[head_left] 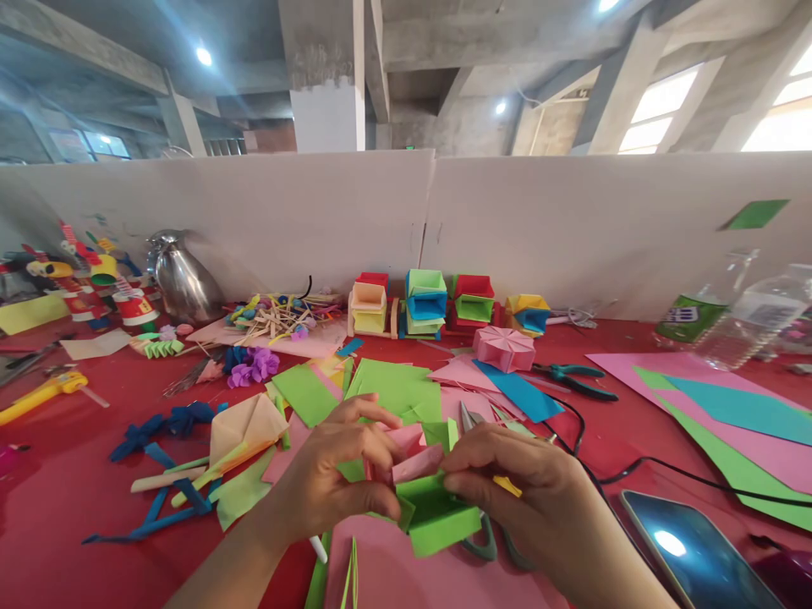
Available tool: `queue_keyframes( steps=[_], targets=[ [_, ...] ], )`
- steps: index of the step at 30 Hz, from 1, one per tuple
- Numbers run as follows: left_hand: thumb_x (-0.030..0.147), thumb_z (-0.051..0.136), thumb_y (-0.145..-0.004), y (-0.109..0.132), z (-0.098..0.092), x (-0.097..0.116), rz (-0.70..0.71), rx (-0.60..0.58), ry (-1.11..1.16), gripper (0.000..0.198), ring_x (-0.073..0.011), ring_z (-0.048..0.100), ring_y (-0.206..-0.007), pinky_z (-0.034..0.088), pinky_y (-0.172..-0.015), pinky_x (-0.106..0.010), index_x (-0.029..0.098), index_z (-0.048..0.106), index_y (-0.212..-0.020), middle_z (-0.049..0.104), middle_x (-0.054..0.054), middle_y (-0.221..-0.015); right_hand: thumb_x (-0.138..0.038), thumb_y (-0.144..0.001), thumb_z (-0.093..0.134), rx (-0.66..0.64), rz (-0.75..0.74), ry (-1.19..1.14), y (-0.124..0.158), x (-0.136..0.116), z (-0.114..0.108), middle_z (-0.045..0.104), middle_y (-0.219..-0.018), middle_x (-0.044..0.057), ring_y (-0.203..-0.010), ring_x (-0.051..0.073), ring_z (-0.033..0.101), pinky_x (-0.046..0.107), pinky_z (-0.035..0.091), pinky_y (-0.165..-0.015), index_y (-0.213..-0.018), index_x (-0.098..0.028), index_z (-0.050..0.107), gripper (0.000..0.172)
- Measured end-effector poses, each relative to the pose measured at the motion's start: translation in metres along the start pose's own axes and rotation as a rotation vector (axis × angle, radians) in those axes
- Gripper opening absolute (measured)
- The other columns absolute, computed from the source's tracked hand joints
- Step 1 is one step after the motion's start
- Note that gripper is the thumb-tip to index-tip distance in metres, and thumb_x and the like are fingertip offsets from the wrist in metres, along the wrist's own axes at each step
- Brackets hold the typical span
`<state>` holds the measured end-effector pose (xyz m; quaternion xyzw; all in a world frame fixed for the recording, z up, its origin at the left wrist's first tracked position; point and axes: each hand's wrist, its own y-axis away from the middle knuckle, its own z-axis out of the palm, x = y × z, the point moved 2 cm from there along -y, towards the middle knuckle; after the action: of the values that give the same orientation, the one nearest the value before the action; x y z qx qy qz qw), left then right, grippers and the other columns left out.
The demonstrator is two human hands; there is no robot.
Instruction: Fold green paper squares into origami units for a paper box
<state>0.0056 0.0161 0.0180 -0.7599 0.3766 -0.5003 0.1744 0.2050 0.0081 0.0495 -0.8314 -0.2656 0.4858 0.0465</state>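
Both my hands meet low in the middle of the head view over a small folded paper piece. My left hand (330, 482) pinches its pink folded part (415, 463) with curled fingers. My right hand (526, 491) grips the green folded part (437, 520) from the right, fingers pressed together. The piece hangs just above a pink sheet (393, 575) on the red table (63, 499). Loose green sheets (393, 385) lie right behind my fingers.
Scissors (574, 378) and a pink paper box (504, 347) lie behind to the right. Stacked coloured paper boxes (425, 304) line the white partition. A phone (688, 545) and black cable (640, 465) sit at right, plastic bottles (748, 326) farther back. Paper scraps and a kettle (181, 279) are at left.
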Motion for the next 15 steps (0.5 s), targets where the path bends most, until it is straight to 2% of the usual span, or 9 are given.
queue_keyframes(
  steps=[7, 15],
  targets=[
    [0.043, 0.067, -0.072, -0.0013, -0.0005, 0.0028, 0.046, -0.013, 0.015, 0.023, -0.0218, 0.060, -0.098, 0.028, -0.102, -0.043, 0.023, 0.056, -0.068, 0.071, 0.000, -0.076, -0.027, -0.080, 0.062, 0.008, 0.075, -0.073, -0.0002, 0.0032, 0.0025, 0.063, -0.069, -0.002, -0.063, 0.011, 0.056, 0.021, 0.043, -0.057, -0.075, -0.025, 0.069, 0.008],
    [0.044, 0.063, -0.076, -0.0027, 0.0020, 0.0049, 0.140, -0.023, -0.004, 0.025, -0.0200, 0.061, -0.097, 0.032, -0.099, -0.038, 0.021, 0.057, -0.069, 0.070, 0.000, -0.072, -0.028, -0.077, 0.062, 0.041, 0.195, -0.107, 0.0018, 0.0048, 0.0071, 0.059, -0.063, -0.002, -0.057, 0.011, 0.053, 0.021, 0.042, -0.052, -0.070, -0.022, 0.065, 0.010]
  ],
)
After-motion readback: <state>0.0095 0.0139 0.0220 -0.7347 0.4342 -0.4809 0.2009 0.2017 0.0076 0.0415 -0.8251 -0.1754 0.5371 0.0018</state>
